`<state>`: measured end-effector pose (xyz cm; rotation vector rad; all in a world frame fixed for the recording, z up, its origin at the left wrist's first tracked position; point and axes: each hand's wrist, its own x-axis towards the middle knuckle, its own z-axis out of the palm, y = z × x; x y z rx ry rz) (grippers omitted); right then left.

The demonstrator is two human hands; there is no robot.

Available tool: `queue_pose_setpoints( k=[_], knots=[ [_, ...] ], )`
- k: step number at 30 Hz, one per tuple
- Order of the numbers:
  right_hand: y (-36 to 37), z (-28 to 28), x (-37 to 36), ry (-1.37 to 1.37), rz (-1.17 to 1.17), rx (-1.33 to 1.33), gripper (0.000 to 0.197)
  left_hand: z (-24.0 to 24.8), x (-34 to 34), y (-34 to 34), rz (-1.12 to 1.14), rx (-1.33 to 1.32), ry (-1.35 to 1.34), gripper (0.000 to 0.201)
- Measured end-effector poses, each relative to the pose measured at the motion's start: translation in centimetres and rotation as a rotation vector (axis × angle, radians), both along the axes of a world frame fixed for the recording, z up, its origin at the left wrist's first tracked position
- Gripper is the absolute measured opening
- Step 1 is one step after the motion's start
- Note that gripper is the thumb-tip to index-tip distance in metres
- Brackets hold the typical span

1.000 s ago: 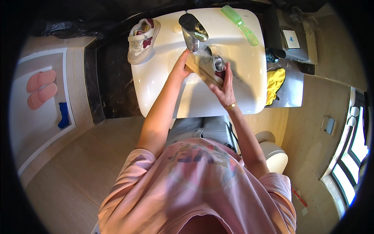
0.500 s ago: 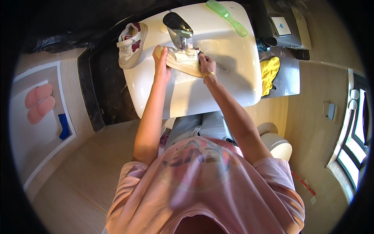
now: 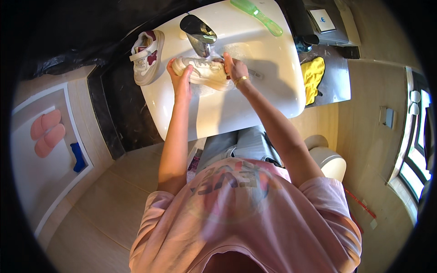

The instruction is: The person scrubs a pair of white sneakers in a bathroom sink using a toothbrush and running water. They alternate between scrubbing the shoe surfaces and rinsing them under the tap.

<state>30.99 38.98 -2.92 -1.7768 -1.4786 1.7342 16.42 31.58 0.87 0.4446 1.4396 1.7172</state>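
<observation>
Both my hands hold a white sneaker (image 3: 207, 73) over the basin of a white sink (image 3: 218, 119), just in front of the dark faucet (image 3: 200, 34). My left hand (image 3: 181, 75) is closed round one end of the shoe, thumb on its near side. At the other end, my right hand (image 3: 236, 70) grips the shoe by its dark red part, thumb raised on top. Some of the right fingers are hidden behind the shoe. Suds and water show in the basin beneath. A matching sneaker (image 3: 148, 57) with dark red patches rests on the sink's left rim.
A green brush (image 3: 259, 18) lies on the sink's far right rim. To the right, a yellow cloth (image 3: 313, 79) sits on a dark counter (image 3: 337, 84). Pink slippers (image 3: 48, 132) and a blue sock-shaped item (image 3: 77, 157) are at the left. A toilet (image 3: 330, 164) stands at the lower right.
The sneaker has turned so its upper with laces faces up more. My right hand has shifted its hold at the shoe's right end, thumb now raised. The view has tilted slightly.
</observation>
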Motion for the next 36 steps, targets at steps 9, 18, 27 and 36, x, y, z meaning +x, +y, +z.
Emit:
queue_pose_setpoints(
  k=[9, 18, 27, 36],
  knots=[
    [1.0, -1.3, -1.5, -0.098, 0.131, 0.139, 0.035, 0.0, 0.4, -0.6, -0.148, -0.097, 0.195, 0.054],
    [0.1, -1.0, -0.9, 0.603, -0.308, -0.441, 0.019, 0.5, -0.5, -1.3, -0.272, -0.325, 0.160, 0.055],
    [-0.2, 1.8, 0.3, 0.837, -0.367, -0.683, 0.022, 0.7, -0.9, 0.4, -0.351, -0.278, 0.117, 0.049],
    [-2.5, -1.3, 0.6, 0.863, -0.586, -0.475, 0.018, -2.1, 1.5, 2.4, -0.234, -0.320, 0.802, 0.042]
  ],
)
